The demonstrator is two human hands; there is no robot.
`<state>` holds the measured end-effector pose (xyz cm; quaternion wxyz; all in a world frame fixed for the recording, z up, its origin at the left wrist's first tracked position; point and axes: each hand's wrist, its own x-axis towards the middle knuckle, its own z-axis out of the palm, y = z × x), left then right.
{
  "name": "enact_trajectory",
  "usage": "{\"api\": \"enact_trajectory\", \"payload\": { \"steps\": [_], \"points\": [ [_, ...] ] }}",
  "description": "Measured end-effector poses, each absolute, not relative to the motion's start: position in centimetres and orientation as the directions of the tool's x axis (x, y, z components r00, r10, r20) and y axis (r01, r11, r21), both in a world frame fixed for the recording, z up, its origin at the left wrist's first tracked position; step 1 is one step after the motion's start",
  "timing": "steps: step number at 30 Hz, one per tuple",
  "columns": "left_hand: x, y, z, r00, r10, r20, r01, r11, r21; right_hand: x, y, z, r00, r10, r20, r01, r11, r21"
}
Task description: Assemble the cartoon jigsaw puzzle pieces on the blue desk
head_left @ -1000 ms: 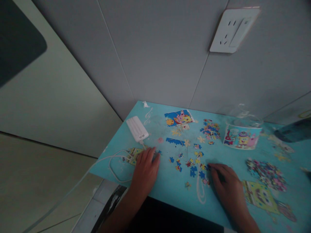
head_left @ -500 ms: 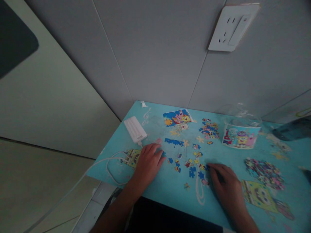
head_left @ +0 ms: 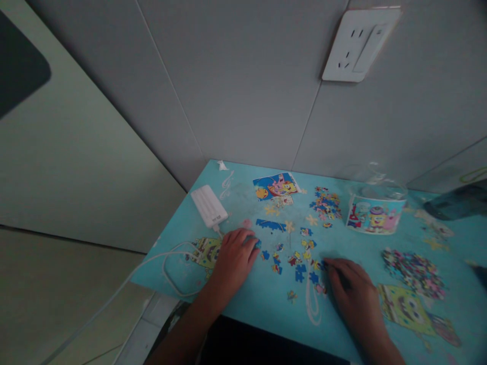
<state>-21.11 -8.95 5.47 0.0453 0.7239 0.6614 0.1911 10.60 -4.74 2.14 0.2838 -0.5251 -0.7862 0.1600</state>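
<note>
Both my hands rest on a turquoise table (head_left: 262, 299) strewn with cartoon jigsaw pieces. My left hand (head_left: 234, 258) lies palm down, fingers stretched out, its fingertips on a small blue piece (head_left: 257, 244). My right hand (head_left: 352, 286) lies flat too, fingers forward, tips at the edge of a scatter of loose blue and mixed pieces (head_left: 300, 261). A short strip of joined blue pieces (head_left: 271, 224) sits just beyond my left hand.
A white power bank (head_left: 209, 206) with a white cable (head_left: 171, 258) lies at the left. A picture card (head_left: 276, 185), a clear printed tub (head_left: 375, 210), two piles of pieces (head_left: 326, 201) (head_left: 414, 266) and a dark object (head_left: 456, 202) stand farther back and right. A wall socket (head_left: 359, 45) is above.
My left hand has slid a little right and forward onto a blue piece. My right hand has hardly moved. The view has shifted slightly.
</note>
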Motion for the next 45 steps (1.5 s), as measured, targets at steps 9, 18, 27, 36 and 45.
{"api": "enact_trajectory", "payload": {
  "steps": [9, 18, 27, 36, 45],
  "points": [
    [-22.0, -6.8, 6.5, 0.146, 0.963, 0.225, 0.968, -0.185, 0.168, 10.6, -4.8, 2.1, -0.288, 0.916, 0.278, 0.734, 0.398, -0.551],
    [-22.6, -4.3, 5.7, 0.158, 0.972, 0.174, 0.938, -0.202, 0.281, 10.8, -4.8, 1.8, -0.285, 0.923, 0.258, 0.740, 0.383, -0.553],
    [-23.1, -4.6, 4.4, 0.120, 0.971, 0.205, 0.911, -0.190, 0.365, 10.7, -4.8, 2.1, -0.284, 0.929, 0.236, 0.765, 0.368, -0.528],
    [-23.2, -4.9, 4.5, 0.073, 0.978, 0.195, 0.944, -0.131, 0.303, 10.7, -4.7, 1.9, -0.294, 0.922, 0.254, 0.759, 0.386, -0.524],
    [-23.3, -5.1, 4.5, 0.072, 0.972, 0.223, 0.941, -0.140, 0.307, 10.7, -4.7, 1.9, -0.291, 0.923, 0.250, 0.758, 0.383, -0.529]
  ]
}}
